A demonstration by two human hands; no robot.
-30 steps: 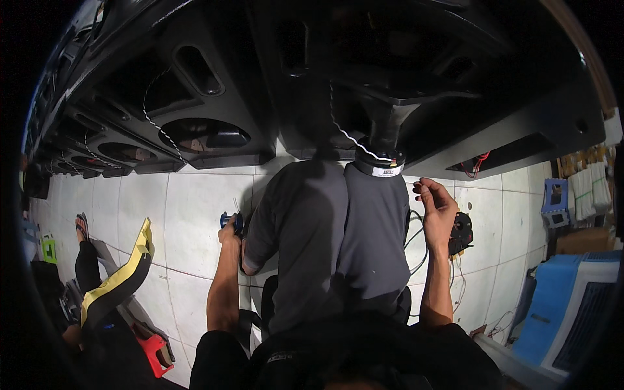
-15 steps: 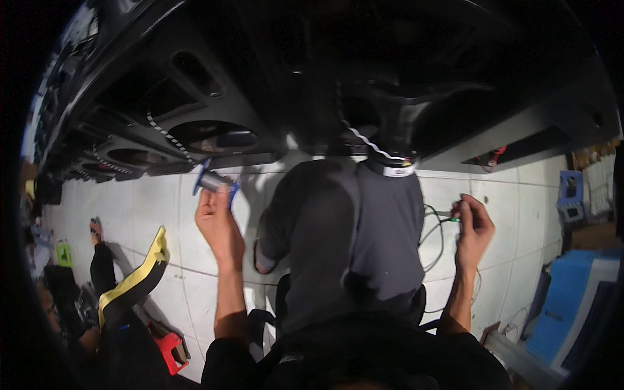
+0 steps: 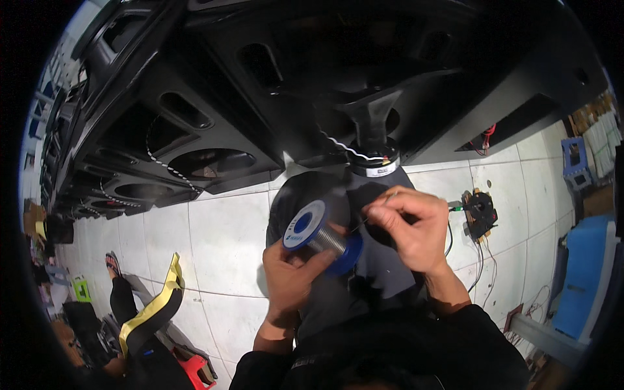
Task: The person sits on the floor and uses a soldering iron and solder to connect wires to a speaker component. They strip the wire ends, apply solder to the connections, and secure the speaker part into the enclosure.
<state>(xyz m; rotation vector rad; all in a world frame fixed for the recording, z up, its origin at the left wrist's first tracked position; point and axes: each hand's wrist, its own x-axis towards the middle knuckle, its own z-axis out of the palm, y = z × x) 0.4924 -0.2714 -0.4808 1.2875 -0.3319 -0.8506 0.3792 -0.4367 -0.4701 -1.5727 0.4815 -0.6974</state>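
My left hand (image 3: 290,283) grips a blue-flanged spool of solder wire (image 3: 329,241), held tilted above my lap. My right hand (image 3: 419,234) pinches the loose end of the thin solder wire (image 3: 359,225), which runs across from the spool. Just beyond both hands, a round black speaker driver (image 3: 372,171) with a white label sits by my knee, below a black horn. A twisted white cable (image 3: 344,147) ends at a small terminal on its top.
Black cabinets (image 3: 214,133) with cut-outs and hanging cables line the far side. On the right floor, a black stand (image 3: 481,214) bears a green-banded tool (image 3: 457,208) with a cable. A blue case (image 3: 582,276) stands far right. Another person's leg (image 3: 122,296) shows left, near a yellow-black strip (image 3: 156,305).
My left hand has brought the spool rightward over my lap. My right hand has let go of the green-banded tool, moved inward and taken hold of the solder wire.
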